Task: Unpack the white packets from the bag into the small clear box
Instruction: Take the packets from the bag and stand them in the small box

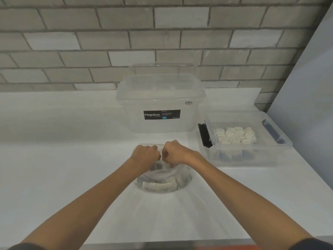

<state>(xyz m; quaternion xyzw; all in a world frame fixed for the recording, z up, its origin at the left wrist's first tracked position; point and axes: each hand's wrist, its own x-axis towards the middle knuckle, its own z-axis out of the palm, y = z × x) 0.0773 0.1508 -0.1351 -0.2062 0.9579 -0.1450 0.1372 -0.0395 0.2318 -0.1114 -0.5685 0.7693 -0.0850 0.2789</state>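
Observation:
A clear plastic bag (162, 181) lies on the white table in front of me, with several white packets (158, 186) showing through its lower part. My left hand (146, 154) and my right hand (175, 153) sit side by side at the bag's top, each with curled fingers pinching the bag's upper edge. To the right stands the small clear box (252, 154) with dark side clips. Several white packets (235, 136) lie inside it.
A large lidded clear storage box (160, 105) labelled Megabox stands behind the bag against the brick wall. A white table (63, 159) spreads out to the left. A pale wall panel (310, 91) rises at the right.

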